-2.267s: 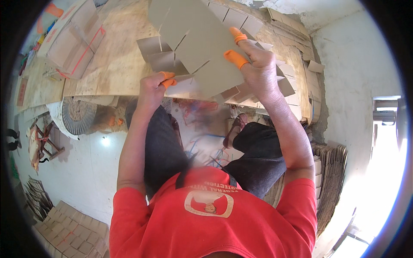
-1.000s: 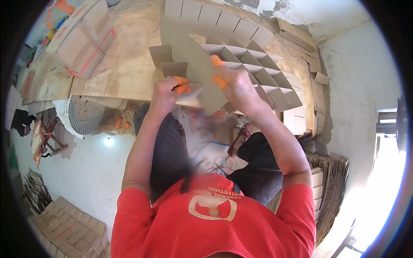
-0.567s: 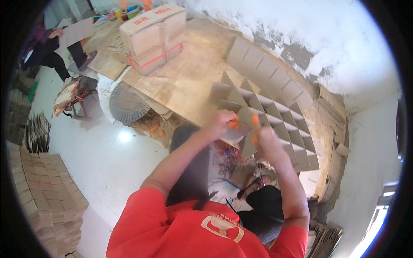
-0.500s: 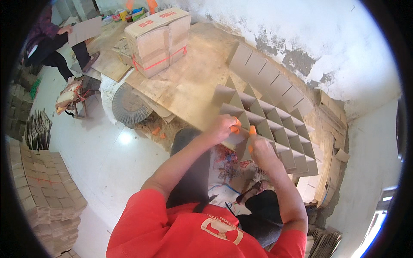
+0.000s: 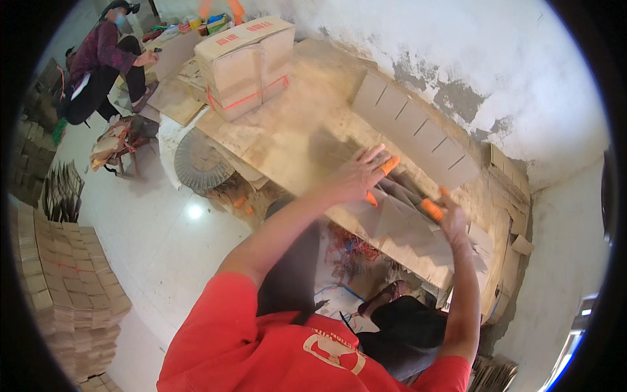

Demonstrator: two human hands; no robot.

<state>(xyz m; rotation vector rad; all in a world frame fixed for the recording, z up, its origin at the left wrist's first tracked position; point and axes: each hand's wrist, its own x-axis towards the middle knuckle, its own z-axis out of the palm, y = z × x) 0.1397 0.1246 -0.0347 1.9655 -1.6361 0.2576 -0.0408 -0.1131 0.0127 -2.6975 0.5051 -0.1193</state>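
Observation:
A cardboard divider (image 5: 400,228) lies folded down nearly flat on the wooden worktop (image 5: 277,153), its panels leaning over one another and partly blurred. My left hand (image 5: 359,175) rests over its left part with fingers spread; orange covers show on some fingertips. At the divider's right end, my right hand (image 5: 452,219) grips the edge, also with orange finger covers. What lies under the left palm is hidden. Just beyond the divider, a slotted cardboard strip (image 5: 418,127) lies along the wall side of the worktop.
A tall cardboard box (image 5: 245,68) tied with red string stands at the far left of the worktop. Flat cardboard stacks (image 5: 75,274) fill the left floor. Another person (image 5: 104,59) sits beyond a small stool (image 5: 124,147). A peeling wall (image 5: 503,65) borders the right.
The divider has gone from an upright open grid to nearly flat. My hands have moved apart, the right one farther right, and the left has opened. The other person leans more into view.

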